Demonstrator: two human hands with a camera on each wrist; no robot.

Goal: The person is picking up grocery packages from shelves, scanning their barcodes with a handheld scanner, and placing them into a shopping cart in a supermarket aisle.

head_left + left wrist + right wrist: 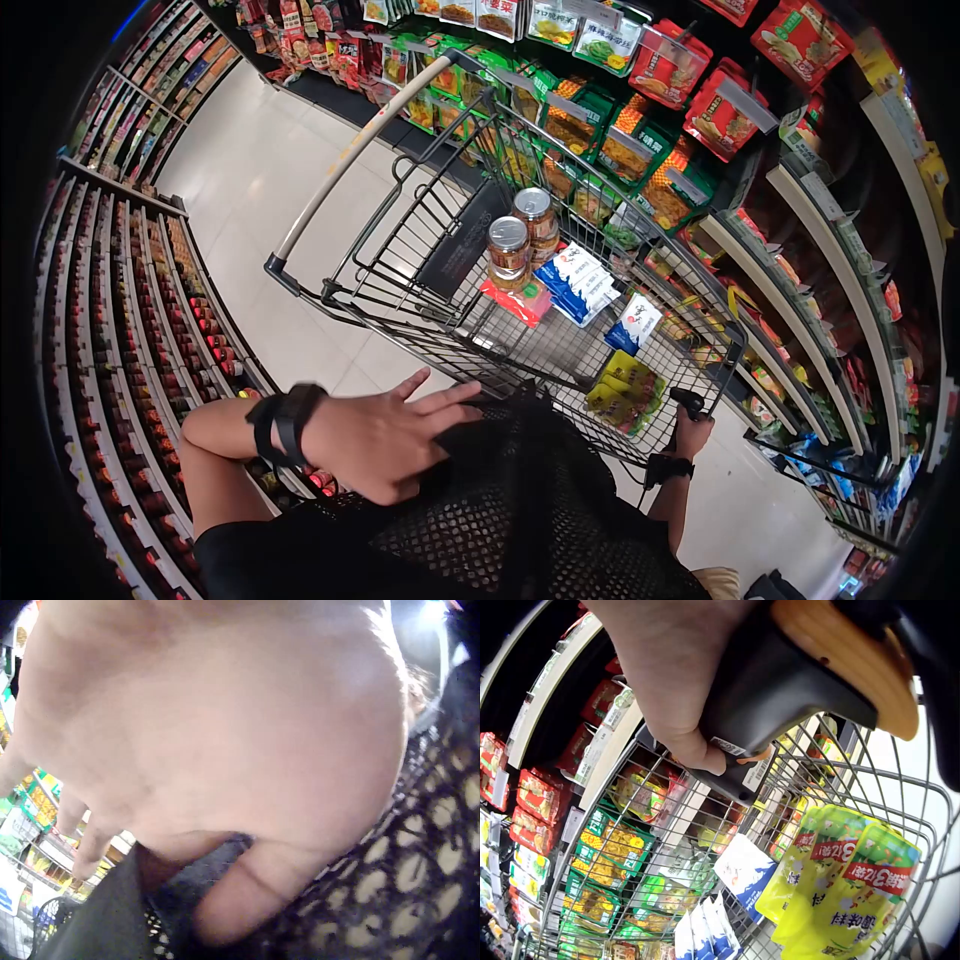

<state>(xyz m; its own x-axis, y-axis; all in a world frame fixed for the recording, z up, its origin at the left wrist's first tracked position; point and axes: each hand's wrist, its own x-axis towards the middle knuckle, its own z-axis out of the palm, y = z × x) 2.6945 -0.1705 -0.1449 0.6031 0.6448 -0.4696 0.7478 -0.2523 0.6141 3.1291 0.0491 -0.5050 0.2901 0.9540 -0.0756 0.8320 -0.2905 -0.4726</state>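
Note:
My right hand [692, 434] grips a black and orange handheld barcode scanner [780, 686] above one end of a wire shopping cart [735, 350]. In the right wrist view, the thumb lies along the scanner's dark body. Yellow-green seasoning pouches [847, 877] lie in the cart below it. My left hand [365, 440] is at the front of my body, thumb and index finger pinching a raised fold of a black mesh top [450, 530]. The other fingers extend apart from the cloth. The index fingertip is hidden behind the fold in the left wrist view.
The cart also holds two silver-lidded cans [510, 235], a red packet [522, 305] and blue-and-white packets [575, 280]. Its pale handle [365, 150] is at the far end. Shelves of bagged food [610, 140] run alongside; shelves of jars [165, 400] stand across the aisle floor [235, 165].

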